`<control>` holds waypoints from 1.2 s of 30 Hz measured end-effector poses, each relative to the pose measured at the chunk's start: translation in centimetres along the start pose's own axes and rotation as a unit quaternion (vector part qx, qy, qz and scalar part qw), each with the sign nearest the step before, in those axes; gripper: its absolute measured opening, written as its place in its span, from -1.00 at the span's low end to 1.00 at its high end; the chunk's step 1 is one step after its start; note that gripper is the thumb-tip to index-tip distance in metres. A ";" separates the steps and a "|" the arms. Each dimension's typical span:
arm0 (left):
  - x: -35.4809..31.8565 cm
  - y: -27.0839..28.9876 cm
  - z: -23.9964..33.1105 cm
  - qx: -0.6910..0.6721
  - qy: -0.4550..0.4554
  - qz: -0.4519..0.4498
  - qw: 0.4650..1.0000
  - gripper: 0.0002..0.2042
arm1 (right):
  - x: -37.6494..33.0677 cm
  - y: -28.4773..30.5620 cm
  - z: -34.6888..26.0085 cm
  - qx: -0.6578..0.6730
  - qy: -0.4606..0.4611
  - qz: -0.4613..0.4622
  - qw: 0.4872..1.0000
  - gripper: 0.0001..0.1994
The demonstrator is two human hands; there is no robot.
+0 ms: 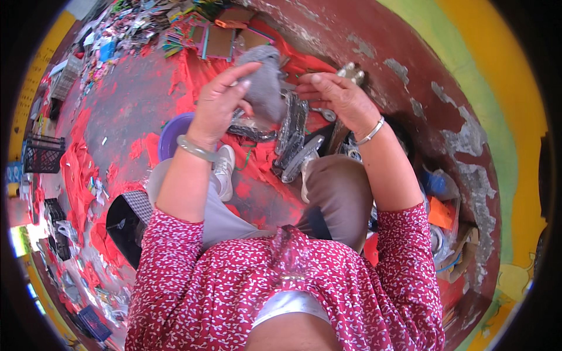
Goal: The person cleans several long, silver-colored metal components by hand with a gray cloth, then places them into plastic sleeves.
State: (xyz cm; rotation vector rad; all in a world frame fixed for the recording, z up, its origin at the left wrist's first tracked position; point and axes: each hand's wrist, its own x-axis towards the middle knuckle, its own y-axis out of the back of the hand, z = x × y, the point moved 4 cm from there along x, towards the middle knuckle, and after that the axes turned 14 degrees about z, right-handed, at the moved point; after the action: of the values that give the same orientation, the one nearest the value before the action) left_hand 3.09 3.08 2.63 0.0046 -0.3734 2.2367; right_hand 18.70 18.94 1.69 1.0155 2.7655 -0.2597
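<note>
My left hand [221, 100] is raised in front of me and grips a grey fuzzy cloth piece [264, 82] by its left side. My right hand [336, 96] sits just right of the cloth, fingers curled toward its edge and pinching something small that I cannot make out. A pale green bangle circles my left wrist, a silver one my right. Below the hands, dark shoe soles [295, 137] lie in a heap by my feet.
A purple basin [171, 136] stands by my left knee. Red scraps cover the floor [117, 105]. Black crates [42, 153] stand at the left. Coloured cards and packets [199, 29] lie at the far end. A peeling maroon wall [421, 82] runs on the right, with bags and cardboard [445, 222] below.
</note>
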 end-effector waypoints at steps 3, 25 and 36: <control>-0.7 -0.3 0.7 -0.013 -0.025 -0.026 0.999 -0.70 | -1.2 -5.2 -2.1 -0.067 0.051 -0.022 0.996 -0.60; -1.5 3.5 1.2 0.148 -0.015 -0.005 0.989 -0.64 | 1.1 -9.7 1.7 0.331 -0.006 0.020 0.943 -0.85; 1.1 4.3 1.4 0.369 -0.266 0.131 0.881 -0.78 | 3.2 -3.3 1.5 0.024 0.094 0.285 0.954 -0.90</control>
State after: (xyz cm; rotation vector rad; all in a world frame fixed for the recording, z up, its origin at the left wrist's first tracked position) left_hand -1.06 0.99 2.95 1.0416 0.2365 2.4871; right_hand 14.29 18.11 -0.21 1.8705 2.4774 -0.1468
